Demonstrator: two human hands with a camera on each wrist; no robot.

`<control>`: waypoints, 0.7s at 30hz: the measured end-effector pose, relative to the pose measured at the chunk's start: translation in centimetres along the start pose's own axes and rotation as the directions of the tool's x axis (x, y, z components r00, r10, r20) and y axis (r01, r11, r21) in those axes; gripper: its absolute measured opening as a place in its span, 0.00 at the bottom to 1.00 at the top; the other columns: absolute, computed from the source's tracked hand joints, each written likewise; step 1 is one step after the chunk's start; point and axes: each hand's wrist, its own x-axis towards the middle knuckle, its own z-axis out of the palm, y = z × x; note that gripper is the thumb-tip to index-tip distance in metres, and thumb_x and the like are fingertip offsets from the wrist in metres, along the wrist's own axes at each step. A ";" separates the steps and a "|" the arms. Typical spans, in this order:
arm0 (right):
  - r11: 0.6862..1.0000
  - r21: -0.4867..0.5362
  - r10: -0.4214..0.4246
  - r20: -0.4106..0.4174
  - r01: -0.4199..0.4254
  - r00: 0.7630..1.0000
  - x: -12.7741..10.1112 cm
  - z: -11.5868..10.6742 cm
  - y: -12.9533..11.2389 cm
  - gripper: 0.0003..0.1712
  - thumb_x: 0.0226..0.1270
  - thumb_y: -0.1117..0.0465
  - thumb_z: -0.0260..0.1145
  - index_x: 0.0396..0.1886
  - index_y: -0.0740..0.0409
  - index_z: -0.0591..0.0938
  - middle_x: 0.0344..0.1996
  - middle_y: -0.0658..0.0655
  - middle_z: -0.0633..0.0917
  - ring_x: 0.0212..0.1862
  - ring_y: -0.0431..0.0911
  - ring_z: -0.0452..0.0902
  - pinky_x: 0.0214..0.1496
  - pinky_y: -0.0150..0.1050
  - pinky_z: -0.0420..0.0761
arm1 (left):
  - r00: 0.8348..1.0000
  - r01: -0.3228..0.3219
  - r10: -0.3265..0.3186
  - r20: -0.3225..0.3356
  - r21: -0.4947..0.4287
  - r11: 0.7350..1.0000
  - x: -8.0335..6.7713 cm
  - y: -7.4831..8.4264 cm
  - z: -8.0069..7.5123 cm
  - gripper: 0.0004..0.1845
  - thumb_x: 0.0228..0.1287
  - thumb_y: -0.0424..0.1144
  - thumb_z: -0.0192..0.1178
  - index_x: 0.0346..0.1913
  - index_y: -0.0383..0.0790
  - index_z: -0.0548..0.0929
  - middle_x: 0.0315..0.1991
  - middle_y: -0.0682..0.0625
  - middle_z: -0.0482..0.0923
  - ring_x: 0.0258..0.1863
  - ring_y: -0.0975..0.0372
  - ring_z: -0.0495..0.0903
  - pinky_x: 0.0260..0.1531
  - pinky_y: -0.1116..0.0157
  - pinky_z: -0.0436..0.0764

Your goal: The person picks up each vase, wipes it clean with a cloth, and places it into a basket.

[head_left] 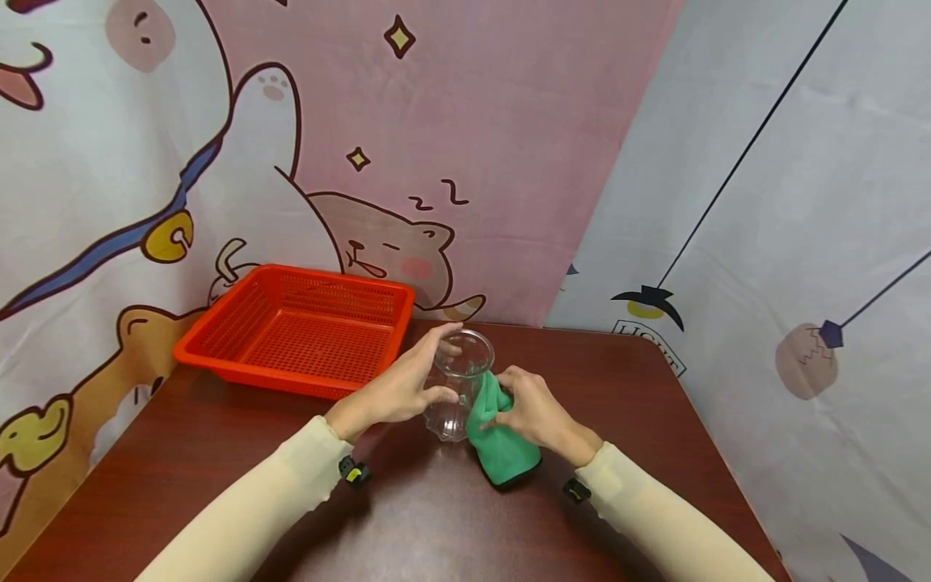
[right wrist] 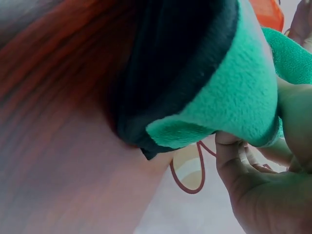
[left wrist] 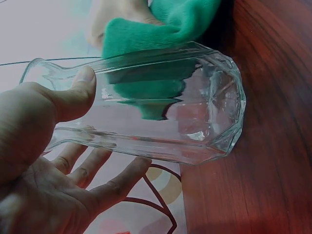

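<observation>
While our left hand (head_left: 407, 388) grips one glass vase (head_left: 458, 384) at frame centre, our right hand (head_left: 534, 412) pinches one green cloth (head_left: 502, 444) against its right side; one red basket (head_left: 218, 339) sits upper left.

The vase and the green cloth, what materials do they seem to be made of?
The vase looks like clear glass, smooth and glossy: the green cloth and the left hand show through its faceted walls. The cloth looks like soft fleece or microfibre, matte and fuzzy, pressed against the vase by the right hand.
</observation>
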 end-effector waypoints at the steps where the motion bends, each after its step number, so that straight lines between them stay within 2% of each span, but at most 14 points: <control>1: 1.000 -0.010 -0.003 0.004 0.003 1.000 0.0 0.1 0.1 0.29 0.53 0.58 0.98 0.55 0.53 0.96 0.44 0.50 0.90 0.45 0.40 0.86 0.49 0.35 0.89 | 1.000 0.001 -0.001 0.002 0.000 1.000 0.0 0.0 0.0 0.58 0.71 0.31 0.83 0.93 0.38 0.55 0.76 0.34 0.82 0.75 0.44 0.86 0.73 0.41 0.87; 10: 0.997 -0.070 -0.028 0.059 0.032 0.998 -0.2 0.9 1.1 0.25 0.51 0.55 0.99 0.48 0.50 0.95 0.40 0.47 0.89 0.46 0.40 0.86 0.51 0.36 0.90 | 1.000 0.021 -0.020 0.012 -0.006 1.000 0.0 0.0 0.0 0.59 0.71 0.32 0.83 0.93 0.41 0.54 0.76 0.36 0.82 0.74 0.46 0.86 0.68 0.45 0.91; 21: 0.993 -0.110 -0.028 0.097 0.038 0.995 -0.3 1.4 1.6 0.28 0.53 0.52 0.98 0.51 0.54 0.95 0.43 0.50 0.92 0.50 0.44 0.90 0.54 0.40 0.93 | 0.999 0.046 -0.046 0.015 -0.004 0.999 0.1 -0.2 0.1 0.58 0.70 0.30 0.83 0.93 0.42 0.55 0.76 0.37 0.81 0.76 0.47 0.85 0.67 0.46 0.90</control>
